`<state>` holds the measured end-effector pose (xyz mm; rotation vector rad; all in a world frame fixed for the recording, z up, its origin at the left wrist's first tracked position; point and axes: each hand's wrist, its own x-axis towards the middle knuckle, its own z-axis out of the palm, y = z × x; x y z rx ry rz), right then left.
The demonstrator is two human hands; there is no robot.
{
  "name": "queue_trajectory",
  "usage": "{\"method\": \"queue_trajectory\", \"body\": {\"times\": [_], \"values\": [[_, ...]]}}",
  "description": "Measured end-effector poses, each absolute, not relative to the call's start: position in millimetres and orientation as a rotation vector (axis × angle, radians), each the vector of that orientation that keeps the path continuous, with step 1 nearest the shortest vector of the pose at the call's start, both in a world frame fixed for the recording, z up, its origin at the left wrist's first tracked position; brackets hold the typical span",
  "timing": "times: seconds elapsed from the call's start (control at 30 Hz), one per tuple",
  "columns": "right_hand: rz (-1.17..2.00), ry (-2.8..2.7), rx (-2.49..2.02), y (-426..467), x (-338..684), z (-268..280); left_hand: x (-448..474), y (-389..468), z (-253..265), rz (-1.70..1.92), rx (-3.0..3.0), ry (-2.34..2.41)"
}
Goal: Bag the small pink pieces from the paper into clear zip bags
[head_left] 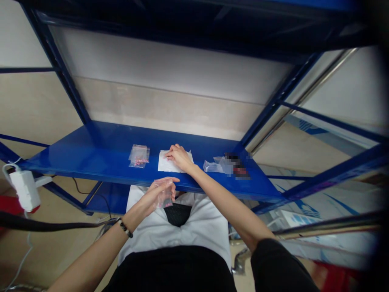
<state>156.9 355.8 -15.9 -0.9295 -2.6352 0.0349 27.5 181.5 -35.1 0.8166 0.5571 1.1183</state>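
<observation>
My left hand [162, 192] is closed around a small clear plastic bag [165, 198], just in front of the shelf's front edge. Something small and pink shows near the bag's lower end. Over a white sheet of paper or cloth [165, 164] lying on the blue shelf, my right hand [178, 157] is bent down with its fingers drawn together. Whatever lies between those fingertips is too small to name. Left of the white sheet lie zip bags [139, 156] with small pink pieces inside. Right of it are crumpled clear plastic bags [214, 166].
The blue metal shelf [106, 142] has upright posts at both sides and another shelf [182, 28] overhead. Dark and red items [240, 168], blurred out, lie at its right end. A white power strip [24, 190] hangs at the left corner.
</observation>
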Motion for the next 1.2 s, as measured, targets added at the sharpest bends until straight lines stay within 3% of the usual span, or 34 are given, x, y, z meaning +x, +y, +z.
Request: {"method": "queue_trajectory", "body": {"times": [0.23,0.5,0.73,0.97,1.2], "values": [[0.239,-2.299,-0.954,342.8,151.7,0.9,25.5,169.4,-32.1,1.091,0.896,0.613],[0.973,-1.929,-0.766,242.0,175.5,19.4,32.3,169.2,-27.5,1.026,0.972,0.579],[0.92,-1.758,-0.886,263.1,181.1,3.1,38.4,152.6,-37.8,0.939,1.055,0.59],[1.245,-1.648,-0.83,231.4,182.5,8.2,32.8,163.2,-35.8,0.976,1.195,0.678],[0.985,-1.873,-1.044,161.5,215.7,-8.6,52.7,152.1,-50.4,0.803,1.271,0.676]]}}
